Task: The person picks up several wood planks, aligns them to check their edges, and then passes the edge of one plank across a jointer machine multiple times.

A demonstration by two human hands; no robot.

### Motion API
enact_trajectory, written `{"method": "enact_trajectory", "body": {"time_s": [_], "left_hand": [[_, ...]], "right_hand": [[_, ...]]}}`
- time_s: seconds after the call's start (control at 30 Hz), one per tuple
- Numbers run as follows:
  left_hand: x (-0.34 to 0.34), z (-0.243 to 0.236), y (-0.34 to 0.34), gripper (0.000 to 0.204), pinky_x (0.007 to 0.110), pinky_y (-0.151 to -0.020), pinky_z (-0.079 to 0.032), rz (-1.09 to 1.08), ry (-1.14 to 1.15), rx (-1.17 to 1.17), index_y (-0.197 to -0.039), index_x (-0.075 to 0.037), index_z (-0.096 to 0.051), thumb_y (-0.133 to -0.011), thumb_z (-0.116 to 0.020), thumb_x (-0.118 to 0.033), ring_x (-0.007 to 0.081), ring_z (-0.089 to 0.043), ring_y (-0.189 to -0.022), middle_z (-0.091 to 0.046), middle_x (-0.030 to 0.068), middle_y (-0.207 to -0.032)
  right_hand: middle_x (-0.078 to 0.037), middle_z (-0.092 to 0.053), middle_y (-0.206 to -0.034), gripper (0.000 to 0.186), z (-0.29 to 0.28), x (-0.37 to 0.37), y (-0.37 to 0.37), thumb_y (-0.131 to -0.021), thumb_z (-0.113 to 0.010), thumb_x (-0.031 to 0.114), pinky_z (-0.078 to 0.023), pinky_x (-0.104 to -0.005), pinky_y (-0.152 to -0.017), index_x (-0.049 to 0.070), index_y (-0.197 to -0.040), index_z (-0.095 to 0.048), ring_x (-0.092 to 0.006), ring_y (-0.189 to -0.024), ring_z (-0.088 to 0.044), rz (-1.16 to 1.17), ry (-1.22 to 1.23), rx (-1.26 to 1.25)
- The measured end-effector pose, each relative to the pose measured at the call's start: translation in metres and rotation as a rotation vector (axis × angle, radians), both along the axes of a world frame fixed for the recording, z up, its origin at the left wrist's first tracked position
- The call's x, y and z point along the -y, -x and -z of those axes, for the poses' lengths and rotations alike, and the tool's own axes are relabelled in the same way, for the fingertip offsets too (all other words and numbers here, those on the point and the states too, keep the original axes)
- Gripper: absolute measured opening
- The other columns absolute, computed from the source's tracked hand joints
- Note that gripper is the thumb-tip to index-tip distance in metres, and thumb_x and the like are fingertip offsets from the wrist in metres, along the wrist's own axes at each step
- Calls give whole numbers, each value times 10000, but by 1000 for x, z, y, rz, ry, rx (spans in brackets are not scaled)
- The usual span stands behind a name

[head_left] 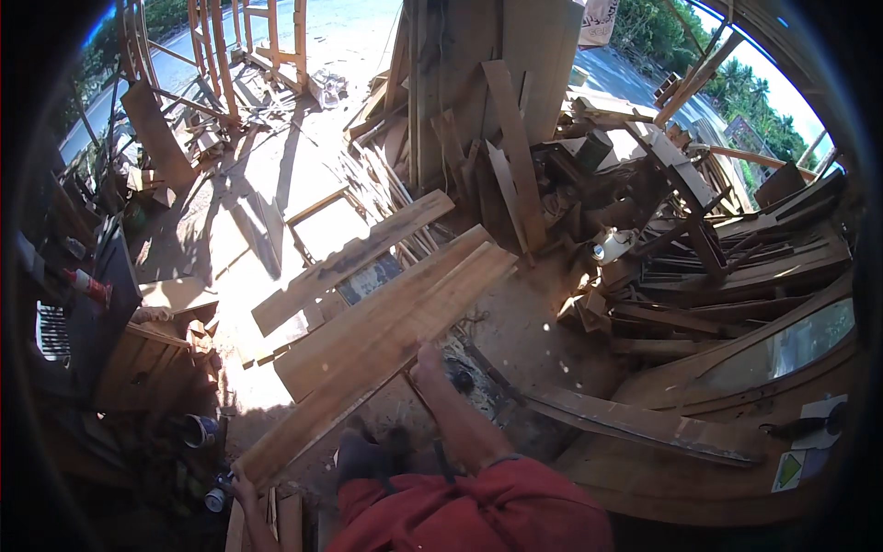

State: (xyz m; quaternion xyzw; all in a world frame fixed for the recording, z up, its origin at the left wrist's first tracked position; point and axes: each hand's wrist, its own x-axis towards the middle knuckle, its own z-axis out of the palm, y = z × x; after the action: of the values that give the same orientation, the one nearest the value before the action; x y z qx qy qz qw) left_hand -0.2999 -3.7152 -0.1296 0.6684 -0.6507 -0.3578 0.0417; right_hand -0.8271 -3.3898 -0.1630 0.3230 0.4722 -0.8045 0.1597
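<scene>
Board (345, 391) w/ L hand (241, 483) clamped on lower-left end, R hand (428, 362) at near edge, can't tell grip.

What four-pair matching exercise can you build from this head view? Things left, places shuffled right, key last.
Things:
1. person's bare left hand
2. person's bare right hand
3. white plastic container
4. red fabric clothing

Places:
A. bottom middle of the picture
B. at the lower-left end of the long brown wooden board
C. by the piled brown wood scraps, right of centre
D. on that board's near edge, closer to its upper-right end

Pairs: 1-B, 2-D, 3-C, 4-A
</scene>
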Motion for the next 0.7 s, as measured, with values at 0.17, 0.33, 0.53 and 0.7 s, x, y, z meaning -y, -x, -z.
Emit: {"method": "enact_trajectory", "body": {"time_s": [0.17, 0.33, 0.53, 0.7], "left_hand": [[86, 57, 111, 813, 408, -496, -593, -29, -146, -40, -1226, 111, -585, -969, -483, -654, 366, -709, -761, -664, 274, -1038], [152, 152, 205, 767, 452, -695, -546, 52, -41, -205, -1106, 106, -619, -974, -501, -640, 386, -688, -851, -667, 272, -1039], [189, 276, 272, 600, 452, -807, -475, 71, 145, 99, -1007, 30, -638, -981, -560, -565, 326, -638, -879, -657, 202, -932], [186, 289, 292, 654, 389, -966, -467, -111, -170, -118, -1317, 23, -566, -1021, -490, -555, 266, -599, -1145, -628, 192, -1254]], "right_hand": [[-132, -616, -1212, 375, 34, 59, 104, -981, -633, 195, -540, -432, -931, 18, -1294, -524, -298, -1068, -635, 107, 35, 168], [-124, -603, -1241, 369, 26, 125, 187, -989, -625, 199, -527, -446, -941, 25, -1301, -531, -295, -1069, -631, 46, -138, 277], [-73, -625, -1217, 382, 146, 139, 270, -979, -661, 202, -512, -417, -920, 35, -1310, -565, -246, -1078, -622, 32, -119, 263], [-90, -651, -1204, 343, 205, 152, 295, -1044, -540, 246, -519, -441, -976, 34, -1314, -561, -276, -1094, -635, -125, -52, 173]]}}
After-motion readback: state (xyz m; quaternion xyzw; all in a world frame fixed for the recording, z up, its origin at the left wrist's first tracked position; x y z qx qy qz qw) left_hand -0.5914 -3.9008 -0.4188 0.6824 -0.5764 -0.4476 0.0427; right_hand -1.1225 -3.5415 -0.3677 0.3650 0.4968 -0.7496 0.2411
